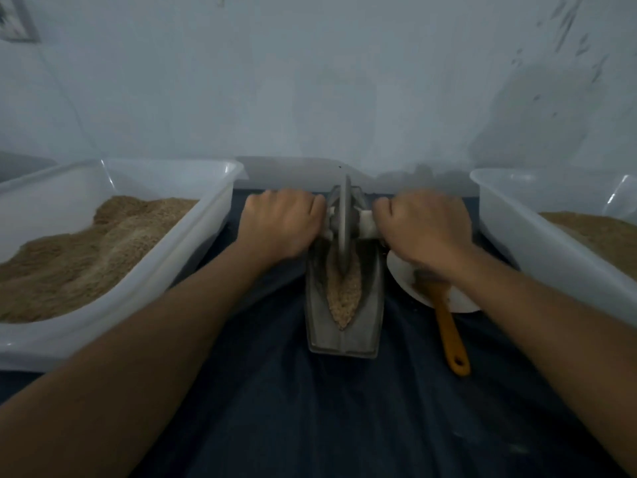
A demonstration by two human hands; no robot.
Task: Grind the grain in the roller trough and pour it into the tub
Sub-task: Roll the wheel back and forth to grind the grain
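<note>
Both hands, left hand (281,224) and right hand (425,224), wrap the axle handles; roll the wheel (343,222) evenly along the trough (344,334), probably over coarse grain (343,298).

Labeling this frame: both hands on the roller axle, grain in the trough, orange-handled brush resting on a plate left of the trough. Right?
Not quite. In the head view the orange-handled brush rests on the plate right of the trough, not left. The rest holds: left hand and right hand grip the axle; grain fills the trough.

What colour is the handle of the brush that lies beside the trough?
The brush handle is orange-yellow; the head view shows it, to the right of the roller trough.
</note>
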